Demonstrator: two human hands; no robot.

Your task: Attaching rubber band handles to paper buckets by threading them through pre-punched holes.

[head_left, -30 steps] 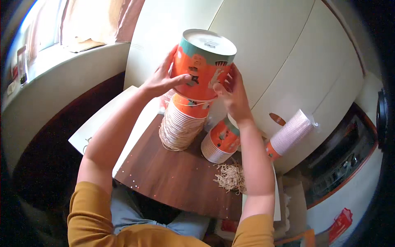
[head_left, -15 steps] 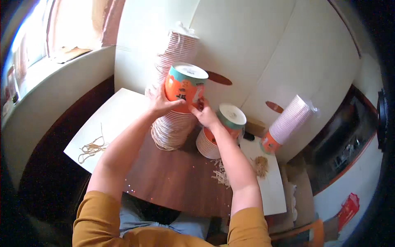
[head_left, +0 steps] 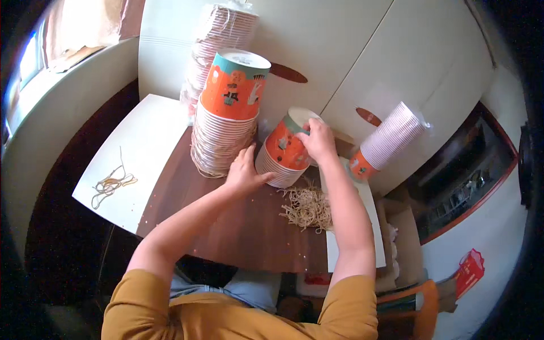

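Observation:
A short nested stack of upside-down orange and green paper cups (head_left: 286,146) stands on the brown table. My right hand (head_left: 319,143) is closed over its upper side, with the thumb on the front and the fingers near the base of the top cup. Low down on its left, my left hand (head_left: 247,174) has its fingers apart, the thumb at the lower rims. It holds nothing. Just left of that hand rises a taller stack of the same cups (head_left: 232,93), also inverted, with many pale rims showing.
A bundle of tan cords (head_left: 307,208) lies right of centre, and a few loose cords (head_left: 113,184) lie at the left. Plastic-wrapped cup stacks stand behind (head_left: 224,31) and at the right (head_left: 391,139). A pale wall panel (head_left: 317,39) closes off the back.
Both hands have let go of the upper cups of the tall stack. They have moved right to the shorter stack, my right hand taking hold of its top. The view has shifted.

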